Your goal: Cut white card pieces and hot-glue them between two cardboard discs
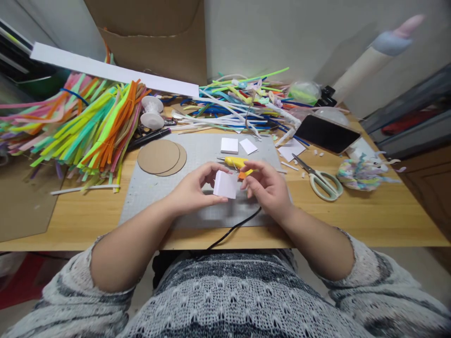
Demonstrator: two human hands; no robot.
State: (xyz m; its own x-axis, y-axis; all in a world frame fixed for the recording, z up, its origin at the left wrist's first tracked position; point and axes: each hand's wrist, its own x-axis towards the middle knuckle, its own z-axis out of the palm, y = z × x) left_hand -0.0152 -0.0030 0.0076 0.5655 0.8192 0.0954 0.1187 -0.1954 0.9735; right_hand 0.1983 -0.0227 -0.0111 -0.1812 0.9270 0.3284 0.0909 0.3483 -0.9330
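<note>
My left hand [195, 188] grips a small white square box [225, 185] between its thumb and fingers, above the grey cutting mat [155, 199]. My right hand [269, 190] is just right of the box, its fingers curved and apart. Behind its fingertips a yellow glue gun [232, 162] with an orange trigger points its metal nozzle left; whether the fingers touch it is unclear. A black cord [234, 228] runs from under my right hand over the table's front edge. Farther back on the mat sit a white square block [229, 145] and a white paper piece [248, 146].
Two cardboard discs [158, 156] overlap on the mat's left. Bundled pipe cleaners [88, 122] fill the left; loose ones [232, 103] lie at the back. Scissors [322, 183], a phone [327, 134] and a pastel fluffy bundle [359, 172] are on the right. A thread spool [152, 112] stands back left.
</note>
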